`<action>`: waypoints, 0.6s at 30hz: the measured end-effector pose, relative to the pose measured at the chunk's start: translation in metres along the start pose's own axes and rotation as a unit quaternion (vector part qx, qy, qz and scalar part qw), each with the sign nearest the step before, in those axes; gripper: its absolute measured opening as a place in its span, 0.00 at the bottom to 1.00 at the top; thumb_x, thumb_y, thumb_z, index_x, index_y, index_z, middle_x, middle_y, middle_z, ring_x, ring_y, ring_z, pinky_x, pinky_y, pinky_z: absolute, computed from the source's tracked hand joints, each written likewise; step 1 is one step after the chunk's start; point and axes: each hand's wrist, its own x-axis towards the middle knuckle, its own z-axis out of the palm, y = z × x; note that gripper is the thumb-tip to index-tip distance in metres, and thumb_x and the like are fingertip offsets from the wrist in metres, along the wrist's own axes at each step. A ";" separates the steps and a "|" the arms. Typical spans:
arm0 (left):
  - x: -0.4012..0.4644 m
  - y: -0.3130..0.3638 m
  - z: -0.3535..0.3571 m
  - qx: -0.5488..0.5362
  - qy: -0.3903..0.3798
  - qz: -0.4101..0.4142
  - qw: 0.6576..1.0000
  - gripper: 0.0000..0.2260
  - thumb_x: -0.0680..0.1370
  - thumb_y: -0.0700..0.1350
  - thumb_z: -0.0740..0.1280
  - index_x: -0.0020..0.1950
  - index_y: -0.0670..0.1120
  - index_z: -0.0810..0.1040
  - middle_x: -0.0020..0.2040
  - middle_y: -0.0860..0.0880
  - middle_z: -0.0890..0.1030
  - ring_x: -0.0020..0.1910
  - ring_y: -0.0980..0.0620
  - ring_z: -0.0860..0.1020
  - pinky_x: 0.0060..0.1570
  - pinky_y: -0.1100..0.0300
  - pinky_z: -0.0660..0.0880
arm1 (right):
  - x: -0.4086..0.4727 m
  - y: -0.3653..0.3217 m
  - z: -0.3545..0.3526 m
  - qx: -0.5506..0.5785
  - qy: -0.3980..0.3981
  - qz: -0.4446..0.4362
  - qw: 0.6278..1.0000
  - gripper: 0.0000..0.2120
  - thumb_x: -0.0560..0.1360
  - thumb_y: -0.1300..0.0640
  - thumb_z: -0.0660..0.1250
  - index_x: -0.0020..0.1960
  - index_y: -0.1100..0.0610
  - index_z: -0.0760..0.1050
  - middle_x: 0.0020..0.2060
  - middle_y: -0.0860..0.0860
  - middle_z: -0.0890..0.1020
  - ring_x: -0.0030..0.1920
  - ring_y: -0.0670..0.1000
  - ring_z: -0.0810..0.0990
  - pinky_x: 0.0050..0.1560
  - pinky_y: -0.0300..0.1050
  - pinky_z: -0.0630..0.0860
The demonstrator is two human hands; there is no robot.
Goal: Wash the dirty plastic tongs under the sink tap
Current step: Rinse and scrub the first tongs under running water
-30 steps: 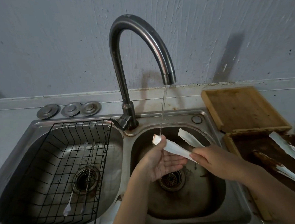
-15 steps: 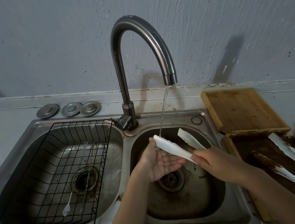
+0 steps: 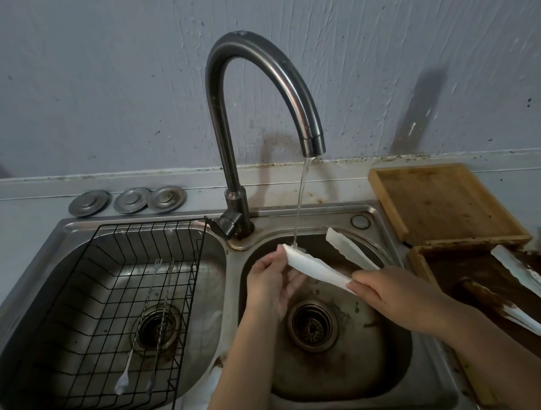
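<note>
No text, label, brand, number or sign can be read anywhere in the view; all the surfaces that show are plain, without any writing or marking on them.

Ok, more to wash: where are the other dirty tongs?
In the head view, the second tongs lie at far right in a dirty wooden tray, beside the sink.

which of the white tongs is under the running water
The tongs held by both hands over the right basin; the stream lands on the tip of one arm. The other tongs lie dirty in the wooden tray, untouched.
</note>
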 end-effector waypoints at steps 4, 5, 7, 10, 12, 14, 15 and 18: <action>-0.005 -0.004 0.006 -0.029 -0.006 0.058 0.998 0.13 0.76 0.39 0.66 0.60 0.36 0.76 0.47 0.39 0.82 0.38 0.48 0.82 0.28 0.61 0.79 | 0.004 -0.010 -0.008 -0.010 0.019 -0.005 1.000 0.17 0.79 0.46 0.52 0.33 0.45 0.63 0.26 0.46 0.71 0.26 0.44 0.69 0.29 0.38 0.64; -0.006 -0.002 0.006 -0.026 -0.011 0.059 0.998 0.13 0.76 0.40 0.67 0.58 0.36 0.76 0.44 0.40 0.83 0.36 0.48 0.82 0.28 0.61 0.79 | 0.004 -0.012 -0.009 -0.018 0.018 -0.006 1.000 0.17 0.79 0.46 0.52 0.33 0.45 0.62 0.26 0.46 0.71 0.26 0.44 0.69 0.30 0.37 0.64; -0.008 0.002 0.005 -0.009 -0.018 0.055 0.998 0.14 0.75 0.44 0.69 0.55 0.37 0.78 0.42 0.40 0.84 0.36 0.48 0.84 0.28 0.60 0.79 | 0.004 -0.015 -0.010 -0.043 0.019 -0.011 0.999 0.16 0.79 0.45 0.51 0.33 0.45 0.62 0.27 0.46 0.71 0.27 0.44 0.71 0.30 0.37 0.65; -0.008 0.008 0.005 0.009 -0.021 0.055 0.998 0.15 0.73 0.45 0.70 0.54 0.36 0.77 0.41 0.40 0.84 0.35 0.47 0.85 0.27 0.60 0.79 | 0.004 -0.018 -0.009 -0.075 0.030 -0.022 0.996 0.15 0.79 0.45 0.50 0.34 0.45 0.62 0.27 0.45 0.70 0.26 0.44 0.70 0.28 0.36 0.64; -0.009 0.010 0.006 0.020 -0.016 0.061 0.998 0.15 0.74 0.44 0.71 0.55 0.35 0.77 0.40 0.39 0.84 0.33 0.47 0.85 0.27 0.61 0.79 | 0.004 -0.018 -0.007 -0.089 0.042 -0.029 0.995 0.14 0.79 0.45 0.50 0.38 0.47 0.66 0.27 0.45 0.71 0.27 0.44 0.70 0.29 0.36 0.64; -0.008 0.014 0.007 0.030 -0.015 0.069 0.997 0.13 0.74 0.42 0.70 0.53 0.34 0.77 0.40 0.39 0.83 0.31 0.48 0.84 0.27 0.60 0.79 | 0.002 -0.017 -0.005 -0.077 0.063 -0.038 0.994 0.12 0.79 0.45 0.52 0.43 0.48 0.70 0.32 0.44 0.76 0.32 0.43 0.75 0.32 0.34 0.68; -0.008 0.016 0.007 0.031 -0.015 0.071 0.997 0.13 0.75 0.42 0.69 0.52 0.34 0.77 0.40 0.38 0.82 0.31 0.47 0.84 0.27 0.60 0.80 | 0.000 -0.014 -0.003 -0.058 0.084 -0.046 0.994 0.11 0.78 0.46 0.54 0.47 0.48 0.73 0.39 0.42 0.79 0.39 0.42 0.78 0.38 0.33 0.71; -0.007 0.019 0.006 0.027 -0.014 0.081 0.996 0.11 0.75 0.42 0.68 0.51 0.34 0.77 0.40 0.37 0.82 0.35 0.45 0.84 0.30 0.58 0.81 | -0.003 -0.005 0.003 0.016 0.227 -0.082 0.970 0.14 0.76 0.50 0.61 0.58 0.51 0.75 0.67 0.44 0.70 0.65 0.41 0.70 0.61 0.32 0.69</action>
